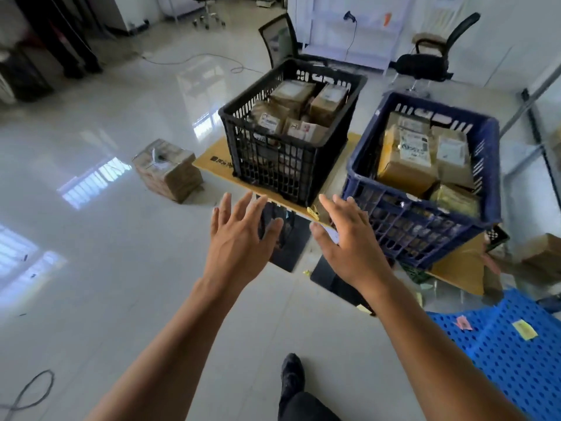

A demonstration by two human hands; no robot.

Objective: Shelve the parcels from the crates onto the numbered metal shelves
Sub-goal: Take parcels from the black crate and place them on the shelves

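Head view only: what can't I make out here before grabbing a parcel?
Parcel labels, head view: blurred and too small to read.
Lower parcels: hidden by the black crate and blue crate walls and the top parcels.
Metal shelves: cut off by the right edge; no numbers show.

One black crate (273, 165), one blue crate (419, 235), one left hand (239, 241), one right hand (349, 241), one shoe (292, 375)
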